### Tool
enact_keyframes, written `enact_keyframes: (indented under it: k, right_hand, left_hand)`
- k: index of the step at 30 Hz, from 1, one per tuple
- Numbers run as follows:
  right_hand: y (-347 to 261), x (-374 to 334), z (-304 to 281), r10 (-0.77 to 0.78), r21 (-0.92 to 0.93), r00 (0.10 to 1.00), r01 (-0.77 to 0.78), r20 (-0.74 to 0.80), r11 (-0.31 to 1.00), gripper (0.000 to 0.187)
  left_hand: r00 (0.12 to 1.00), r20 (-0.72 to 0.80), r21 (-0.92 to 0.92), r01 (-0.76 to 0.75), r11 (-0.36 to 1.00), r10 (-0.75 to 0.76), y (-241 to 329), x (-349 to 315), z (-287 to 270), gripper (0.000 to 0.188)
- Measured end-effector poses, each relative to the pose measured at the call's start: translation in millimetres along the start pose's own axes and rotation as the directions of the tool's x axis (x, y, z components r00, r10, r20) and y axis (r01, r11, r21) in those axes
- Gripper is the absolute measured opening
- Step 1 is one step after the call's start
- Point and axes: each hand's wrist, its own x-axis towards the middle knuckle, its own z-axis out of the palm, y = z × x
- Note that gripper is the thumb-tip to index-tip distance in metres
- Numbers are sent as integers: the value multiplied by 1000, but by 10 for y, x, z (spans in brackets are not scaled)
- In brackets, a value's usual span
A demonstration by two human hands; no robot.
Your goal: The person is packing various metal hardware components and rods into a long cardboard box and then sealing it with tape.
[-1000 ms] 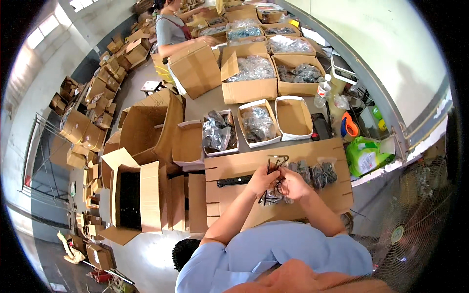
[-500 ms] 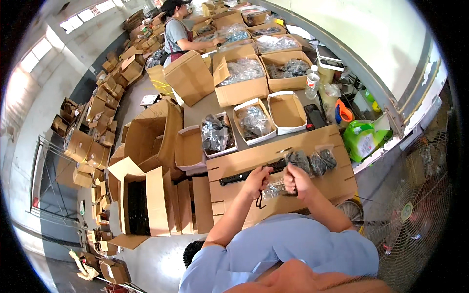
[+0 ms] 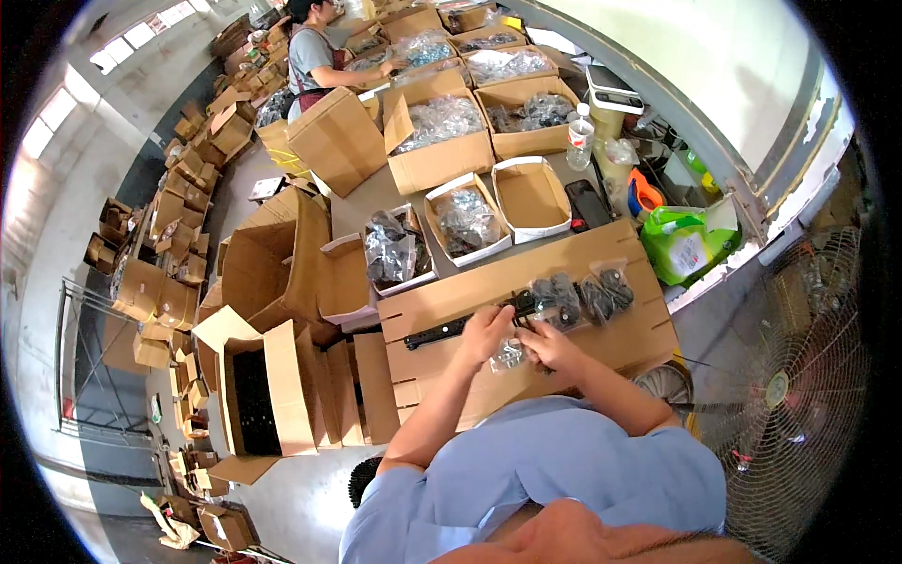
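The left hand [image 3: 489, 336] is over the middle of a cardboard sheet [image 3: 615, 338], with curled fingers right beside a long black slotted bar [image 3: 439, 335]; I cannot tell whether its grip is pinching anything. The right hand [image 3: 554, 350] sits just beside it, fingers bent inward, and a small dark piece shows under it; whether that grip is closed on the piece cannot be made out. The bar lies slantwise on the sheet, its right part partly hidden behind the left hand. Between the 2 hands lies a clear bag of metal hardware [image 3: 507, 355]. Beyond the right hand, 2 clear bags of dark rounded parts [image 3: 556, 301] lie side by side. Past the sheet, 3 white-edged trays [image 3: 505, 237] stand in a row on the grey surface [image 3: 365, 205], with a bottle [image 3: 580, 143] and a green bag [image 3: 689, 244] to the right.
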Motion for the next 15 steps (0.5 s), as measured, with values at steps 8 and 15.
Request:
enact_keyframes:
  k: [8,15]
  right_hand:
    - [-404,107,-1309,-277,-986,957,122,88,110,36]
    - [-233,220,-1516,-230,-935,907,332,354,-129,40]
  left_hand:
    - [895,445,771,-369,519,-25,-659,-887,-187,63]
    - [918,375,822,-394,411,130,-1177,-946,-90,78]
